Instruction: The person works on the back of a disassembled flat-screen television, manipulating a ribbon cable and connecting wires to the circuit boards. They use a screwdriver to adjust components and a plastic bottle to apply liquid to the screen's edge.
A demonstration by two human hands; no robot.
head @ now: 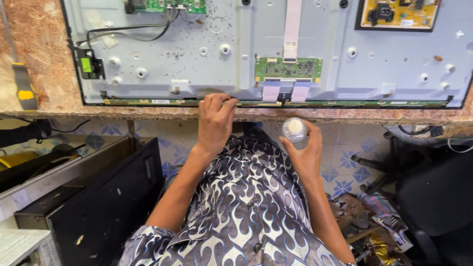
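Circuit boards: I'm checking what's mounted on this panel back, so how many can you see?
3: a green one at the top left edge, a green one at bottom centre, a yellow one at top right. The frame edge may hide others.

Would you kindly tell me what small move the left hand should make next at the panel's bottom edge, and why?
Probably slide the left hand a little along the thin strip at the panel edge: its fingertips are pinched there, while the right hand has a grip on a small clear container.
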